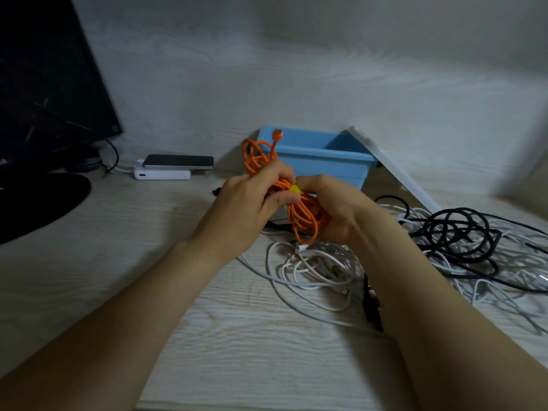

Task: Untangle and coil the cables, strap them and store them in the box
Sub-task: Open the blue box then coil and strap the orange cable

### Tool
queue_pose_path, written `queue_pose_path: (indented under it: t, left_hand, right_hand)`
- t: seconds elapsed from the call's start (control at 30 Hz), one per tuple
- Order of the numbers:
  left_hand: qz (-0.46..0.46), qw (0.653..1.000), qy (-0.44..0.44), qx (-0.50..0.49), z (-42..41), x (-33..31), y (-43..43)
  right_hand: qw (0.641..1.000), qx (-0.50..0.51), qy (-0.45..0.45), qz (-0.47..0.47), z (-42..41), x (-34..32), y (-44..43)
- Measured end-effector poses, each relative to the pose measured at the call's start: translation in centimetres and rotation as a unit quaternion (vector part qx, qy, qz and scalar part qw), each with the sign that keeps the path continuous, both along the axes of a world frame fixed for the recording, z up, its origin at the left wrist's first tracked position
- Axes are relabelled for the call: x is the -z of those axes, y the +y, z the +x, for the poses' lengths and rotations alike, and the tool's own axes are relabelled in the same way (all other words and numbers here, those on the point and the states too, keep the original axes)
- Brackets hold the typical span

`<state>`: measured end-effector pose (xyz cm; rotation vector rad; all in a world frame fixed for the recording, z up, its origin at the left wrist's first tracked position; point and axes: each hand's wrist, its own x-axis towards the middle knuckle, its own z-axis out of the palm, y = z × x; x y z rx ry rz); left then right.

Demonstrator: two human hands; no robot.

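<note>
The person holds the orange cable (302,218) up over the desk (237,321), just in front of the blue box (320,161), gathered into a rough coil. The left hand (249,203) has its fingers curled round the middle of the bundle, and the right hand (335,209) pinches a small yellow strap (295,189) against it; whether the strap is closed yet I cannot tell. So this cable looks coiled and is at the strapping step, not yet stored. From here the box seems to hold nothing, though its floor is partly hidden. Its white lid (394,170) leans beside it. Most of the job is left: a heap of white cables (314,268) and a black cable (456,232) lie tangled on the desk to the right, unsorted and unstrapped
</note>
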<state>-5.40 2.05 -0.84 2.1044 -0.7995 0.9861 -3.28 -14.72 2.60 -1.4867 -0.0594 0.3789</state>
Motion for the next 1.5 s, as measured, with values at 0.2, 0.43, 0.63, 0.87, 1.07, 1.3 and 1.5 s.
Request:
queue_pose_path:
  t: [0.2, 0.43, 0.63, 0.87, 1.07, 1.3, 1.5]
  left_hand:
    - [-0.007, 1.0, 0.007, -0.008, 0.0, 0.0, -0.1]
    - [-0.13, 0.986, 0.09, -0.054, 0.8, 0.4, -0.1]
    - [-0.172, 0.979, 0.11, -0.014, 0.5, 0.2, -0.3]
    - [-0.06, 0.984, 0.165, 0.029, 0.7, 0.5, -0.1]
    - [-0.103, 0.977, 0.185, -0.032, 1.2, 0.5, 0.3]
    - [-0.111, 0.959, 0.237, -0.113, 0.9, 0.2, 0.4]
    - [-0.135, 0.942, 0.288, -0.104, 0.5, -0.5, 0.3]
  right_hand:
    - [1.0, 0.001, 0.005, -0.003, 0.0, 0.1, -0.3]
    - [0.978, -0.013, -0.194, -0.082, 0.6, 0.3, 0.1]
    - [0.974, -0.045, -0.223, -0.015, 0.1, 0.2, -0.1]
    - [0.983, 0.058, -0.176, 0.006, 0.3, 0.0, -0.3]
    - [0.983, 0.014, -0.182, -0.016, 0.2, -0.3, -0.1]
    - [0.724, 0.059, -0.568, -0.386, 0.8, 1.2, -0.5]
    - [0.636, 0.099, -0.62, -0.448, 1.1, 1.2, -0.5]
